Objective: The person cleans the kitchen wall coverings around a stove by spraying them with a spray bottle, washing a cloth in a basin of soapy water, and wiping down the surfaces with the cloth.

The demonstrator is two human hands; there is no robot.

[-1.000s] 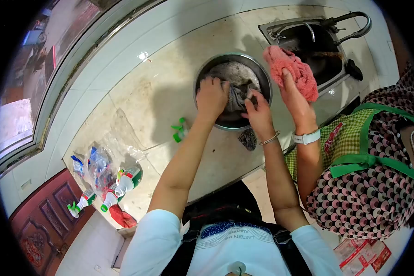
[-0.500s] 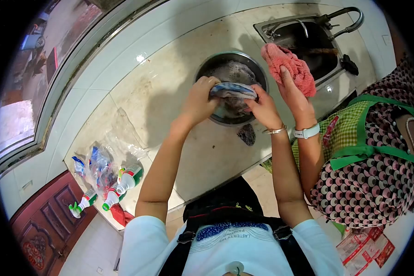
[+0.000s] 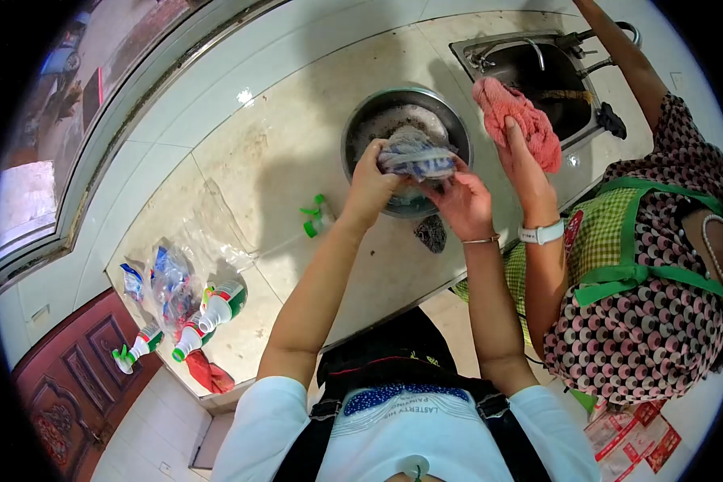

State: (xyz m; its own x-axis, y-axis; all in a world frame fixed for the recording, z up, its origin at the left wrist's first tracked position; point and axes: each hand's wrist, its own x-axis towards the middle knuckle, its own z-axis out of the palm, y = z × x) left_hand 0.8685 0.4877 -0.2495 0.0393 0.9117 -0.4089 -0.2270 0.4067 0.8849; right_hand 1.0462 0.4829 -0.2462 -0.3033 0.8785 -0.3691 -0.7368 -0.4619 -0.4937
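A wet grey-and-blue cloth (image 3: 419, 157) is held over a round metal basin (image 3: 356, 120) that contains dark, foamy water. My left hand (image 3: 371, 185) grips the cloth's left end, with the thumb on top. At its right end, my right hand (image 3: 464, 201) pinches the cloth with bent fingers; a bracelet circles that wrist. Touching the basin's lower edge is a dark mesh scrubber (image 3: 431, 234). A spray nozzle with green parts (image 3: 316, 217) lies on the counter (image 3: 297, 185) left of the basin.
Another person (image 3: 618, 321) in a green apron stands at the right, holding a pink cloth (image 3: 518, 120) and reaching past the sink (image 3: 554, 88) toward the faucet. Several bottles, plastic bags (image 3: 169, 281) and a red cloth (image 3: 209, 373) lie at the lower left.
The cloth has come up out of the basin and turned in my hands, showing its blue-patterned side. The co-worker's other arm has come into view, stretched toward the faucet.
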